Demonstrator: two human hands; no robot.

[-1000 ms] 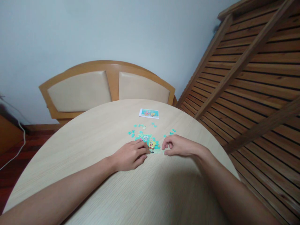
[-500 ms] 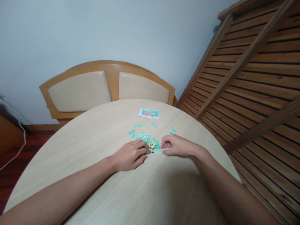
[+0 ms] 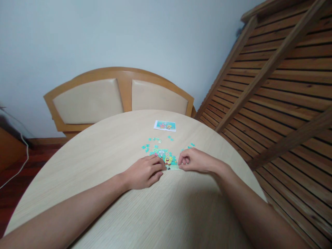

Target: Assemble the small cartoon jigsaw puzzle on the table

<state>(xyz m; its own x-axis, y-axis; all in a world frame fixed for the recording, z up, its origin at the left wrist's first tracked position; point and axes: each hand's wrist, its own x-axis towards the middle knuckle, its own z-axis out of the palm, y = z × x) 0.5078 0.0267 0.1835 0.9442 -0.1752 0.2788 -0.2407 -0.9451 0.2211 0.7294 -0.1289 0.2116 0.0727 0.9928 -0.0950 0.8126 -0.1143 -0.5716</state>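
Note:
A partly joined jigsaw puzzle point(image 3: 168, 160) with cartoon figures on a turquoise ground lies flat on the table. My left hand point(image 3: 146, 171) rests palm down over its left part, fingers stretched out and lightly bent, hiding some of the picture. At the puzzle's lower right edge, my right hand point(image 3: 193, 160) has thumb and forefinger pinched together on a puzzle piece, mostly hidden by the fingertips. Loose turquoise puzzle pieces point(image 3: 146, 147) lie to the upper left, and a few more loose pieces point(image 3: 192, 145) are just beyond my right hand.
Behind the puzzle lies a small picture card point(image 3: 165, 125) with a similar cartoon scene. The round wooden table point(image 3: 103, 148) has a padded chair back point(image 3: 124, 93) at its far side. A slatted wooden panel point(image 3: 272, 86) leans at the right. A white cable point(image 3: 24, 162) hangs at left.
The thumb and forefinger of my right hand have drawn closer together at the puzzle's right edge. My left hand has stayed where it was.

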